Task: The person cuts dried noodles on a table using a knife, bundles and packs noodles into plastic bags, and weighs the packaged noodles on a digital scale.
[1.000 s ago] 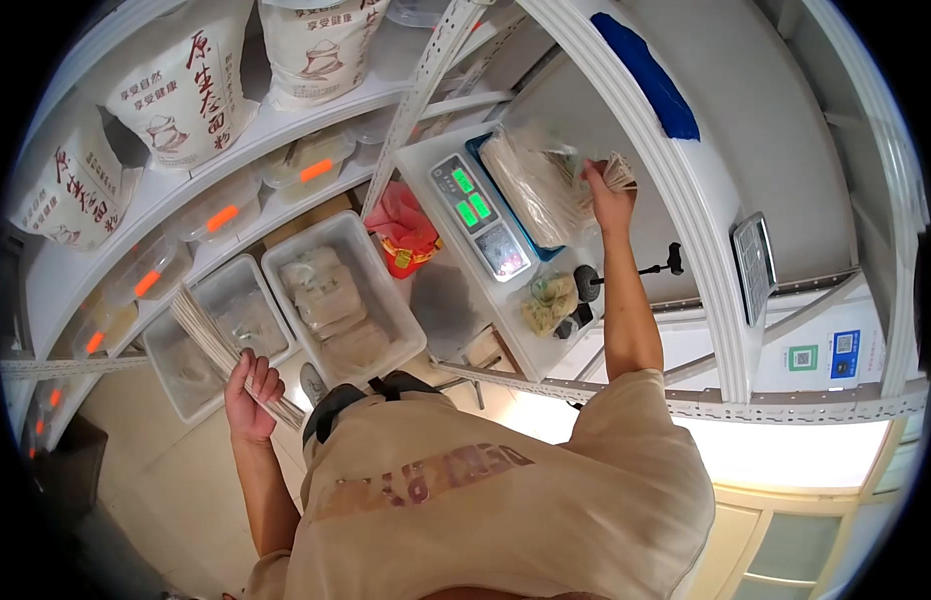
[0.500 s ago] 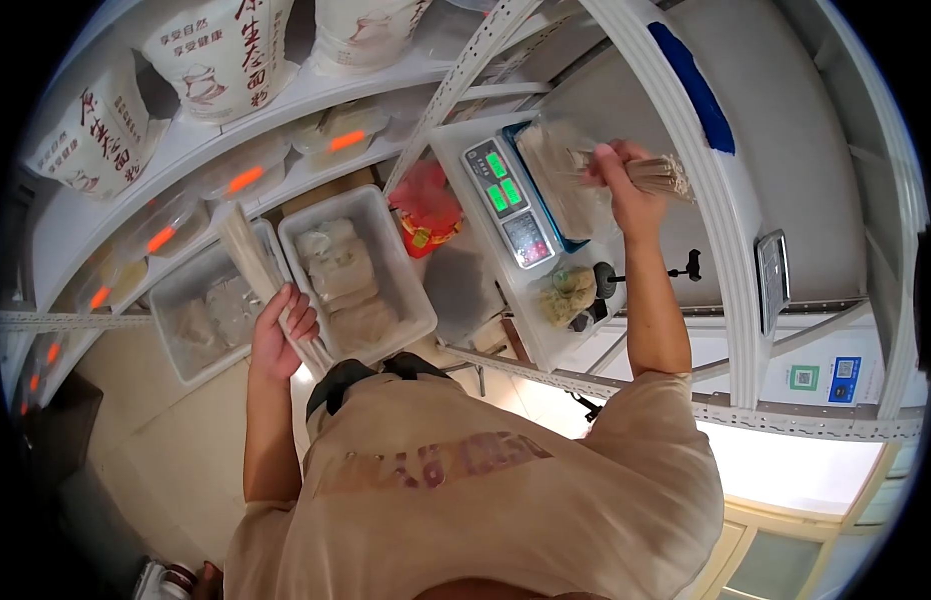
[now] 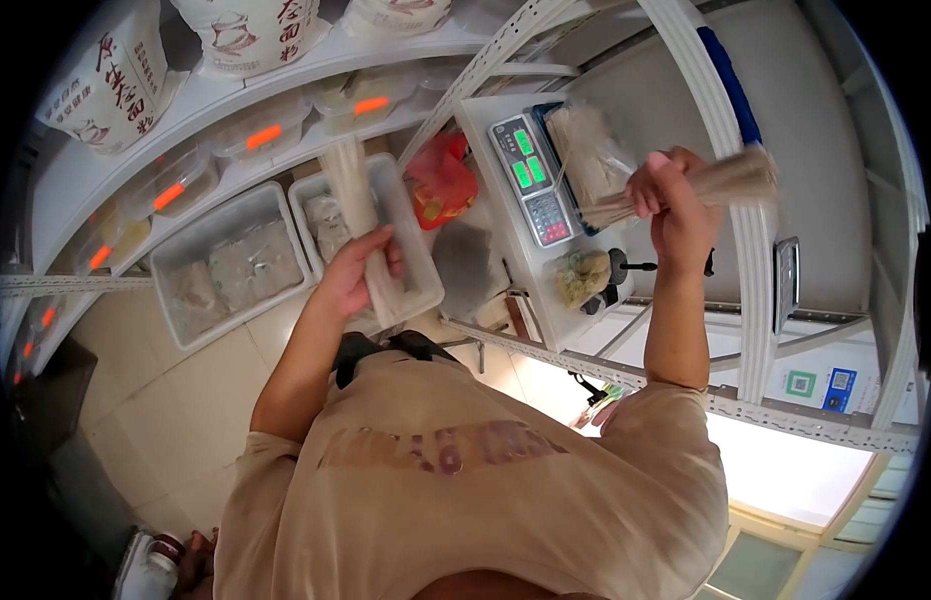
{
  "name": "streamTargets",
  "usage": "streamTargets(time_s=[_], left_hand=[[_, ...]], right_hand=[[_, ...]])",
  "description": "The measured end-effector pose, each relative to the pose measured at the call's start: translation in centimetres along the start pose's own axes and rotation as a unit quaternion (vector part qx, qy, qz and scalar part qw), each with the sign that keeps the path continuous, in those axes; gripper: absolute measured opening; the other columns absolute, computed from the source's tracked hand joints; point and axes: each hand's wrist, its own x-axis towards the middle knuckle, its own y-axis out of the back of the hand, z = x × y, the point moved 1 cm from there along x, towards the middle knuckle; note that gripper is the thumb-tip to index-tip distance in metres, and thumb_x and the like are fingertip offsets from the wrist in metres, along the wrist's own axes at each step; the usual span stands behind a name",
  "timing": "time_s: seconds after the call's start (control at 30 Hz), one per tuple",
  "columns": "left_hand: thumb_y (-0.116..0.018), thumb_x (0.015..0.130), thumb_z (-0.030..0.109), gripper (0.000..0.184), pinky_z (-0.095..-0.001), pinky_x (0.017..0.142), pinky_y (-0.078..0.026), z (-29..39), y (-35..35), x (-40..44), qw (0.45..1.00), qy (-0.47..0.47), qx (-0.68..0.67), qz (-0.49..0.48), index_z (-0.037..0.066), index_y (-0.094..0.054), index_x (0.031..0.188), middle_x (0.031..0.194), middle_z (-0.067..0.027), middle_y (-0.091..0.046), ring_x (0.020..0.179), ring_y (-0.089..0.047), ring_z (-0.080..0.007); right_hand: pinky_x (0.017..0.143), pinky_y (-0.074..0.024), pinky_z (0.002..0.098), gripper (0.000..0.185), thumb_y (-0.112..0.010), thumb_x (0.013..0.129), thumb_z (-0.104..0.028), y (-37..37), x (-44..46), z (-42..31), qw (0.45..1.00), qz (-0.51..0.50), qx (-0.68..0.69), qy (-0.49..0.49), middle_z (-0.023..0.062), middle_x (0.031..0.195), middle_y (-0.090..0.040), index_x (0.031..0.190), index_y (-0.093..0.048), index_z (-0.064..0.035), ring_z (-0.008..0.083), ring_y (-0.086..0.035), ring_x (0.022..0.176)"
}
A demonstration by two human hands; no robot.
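My left hand [image 3: 361, 270] is closed around a long pale bundle of dried noodles [image 3: 353, 190], which stands over a white bin of bagged noodles. My right hand [image 3: 676, 205] grips another bundle of dried noodles [image 3: 741, 178], slightly blurred, to the right of the scale. That digital scale [image 3: 531, 180] shows lit green figures. On its pan lies a clear plastic bag of noodles [image 3: 586, 150], with some strands reaching toward my right hand. Whether those strands join the held bundle, I cannot tell.
Two white bins [image 3: 166, 305] with bagged noodles stand at left. A red plastic bag [image 3: 441, 185] lies beside the scale table. Flour sacks [image 3: 111, 85] and lidded boxes [image 3: 261, 137] fill the shelves. A metal rack post [image 3: 751, 300] rises close to my right arm.
My left hand has moved right with its noodle bundle, from over the left bin to over the right one. My right hand has shifted slightly right and down relative to the scale, still gripping noodles.
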Motion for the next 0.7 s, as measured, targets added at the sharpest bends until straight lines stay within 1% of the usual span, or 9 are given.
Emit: streamTargets(time_s=[0.03,0.1,0.17,0.23,0.3,0.43,0.5,0.63,0.7], left_hand=[[-0.061,0.099,0.024,0.018,-0.0319,0.074,-0.053,-0.1,-0.9,0.5,1.0,0.003,0.001,0.004,0.007,-0.064,0.103,0.083,-0.0057,-0.065,0.074,-0.064,-0.0223],[-0.062,0.099,0.027,0.028,-0.0354,0.084,-0.056,-0.8,-4.0,1.7,0.999,0.002,0.054,-0.01,0.004,-0.064,0.115,0.101,-0.0103,-0.07,0.089,-0.069,-0.0276],[-0.063,0.099,0.029,0.033,-0.0358,0.083,-0.057,-2.0,-4.8,3.2,0.998,0.008,0.049,-0.026,0.003,-0.063,0.119,0.109,-0.0112,-0.069,0.095,-0.069,-0.0272],[-0.064,0.099,0.031,0.038,-0.0361,0.083,-0.057,-2.9,-3.7,4.5,0.998,0.012,0.043,-0.046,0.002,-0.062,0.124,0.116,-0.0121,-0.069,0.1,-0.068,-0.0268],[-0.065,0.098,0.035,0.043,-0.036,0.078,-0.058,-3.8,-1.9,5.3,0.995,0.015,0.102,0.003,0.003,-0.06,0.125,0.116,-0.0099,-0.067,0.099,-0.067,-0.0232],[-0.063,0.1,0.035,0.04,-0.0358,0.083,-0.057,-3.6,-0.4,3.8,0.989,-0.012,0.137,0.049,0.006,-0.058,0.126,0.112,-0.0069,-0.067,0.1,-0.067,-0.0193],[-0.066,0.097,0.038,0.042,-0.0342,0.073,-0.055,-3.2,0.1,3.1,0.98,-0.045,0.168,0.099,0.005,-0.06,0.123,0.103,-0.0039,-0.068,0.086,-0.066,-0.0172],[-0.063,0.099,0.04,0.041,-0.0335,0.072,-0.054,-2.6,2.5,3.0,0.969,-0.067,0.191,0.139,0.007,-0.06,0.123,0.1,-0.0036,-0.068,0.086,-0.065,-0.0152],[-0.061,0.1,0.043,0.044,-0.0335,0.081,-0.053,-2.3,2.5,2.8,0.961,-0.072,0.221,0.152,0.008,-0.059,0.126,0.109,-0.0027,-0.066,0.095,-0.063,-0.0146]], right_hand=[[0.057,-0.0447,0.0299,0.03,-0.069,0.088,-0.013,-0.6,-0.1,0.7,1.0,0.003,0.003,-0.004,0.0035,0.058,-0.048,0.068,-0.048,-0.0089,0.014,-0.044,0.047],[0.058,-0.0457,0.0311,0.022,-0.068,0.089,-0.013,-2.5,0.0,4.2,0.973,-0.017,0.07,-0.219,0.0015,0.059,-0.047,0.073,-0.053,-0.0079,0.0147,-0.046,0.049],[0.056,-0.0455,0.0312,0.016,-0.068,0.089,-0.014,-4.5,0.0,11.3,0.92,-0.045,0.15,-0.36,-0.0008,0.062,-0.047,0.079,-0.057,-0.0079,0.0148,-0.047,0.052],[0.056,-0.0454,0.0312,0.013,-0.069,0.09,-0.016,-6.6,-1.1,19.7,0.871,-0.063,0.216,-0.438,-0.002,0.063,-0.046,0.084,-0.059,-0.0087,0.0148,-0.047,0.054],[0.054,-0.0439,0.0293,0.013,-0.069,0.091,-0.016,-9.3,-1.8,23.0,0.842,-0.005,0.218,-0.494,-0.0012,0.064,-0.047,0.084,-0.06,-0.0086,0.0147,-0.046,0.054],[0.052,-0.0443,0.0294,0.015,-0.07,0.091,-0.016,-13.0,-2.5,27.1,0.848,0.016,0.221,-0.481,0.0003,0.064,-0.048,0.084,-0.06,-0.0079,0.0148,-0.048,0.054],[0.049,-0.0459,0.0307,0.018,-0.072,0.09,-0.016,-14.7,-2.9,28.8,0.855,0.013,0.234,-0.463,0.0018,0.066,-0.051,0.083,-0.059,-0.0069,0.0152,-0.051,0.056],[0.05,-0.0514,0.0354,0.02,-0.072,0.089,-0.019,-17.9,-3.4,26.5,0.853,0.044,0.195,-0.482,0.0023,0.07,-0.053,0.084,-0.057,-0.0073,0.0172,-0.057,0.059],[0.049,-0.052,0.0387,0.02,-0.072,0.089,-0.02,-19.1,-3.5,27.1,0.859,0.016,0.196,-0.472,0.0027,0.071,-0.053,0.086,-0.058,-0.0057,0.018,-0.059,0.061]])
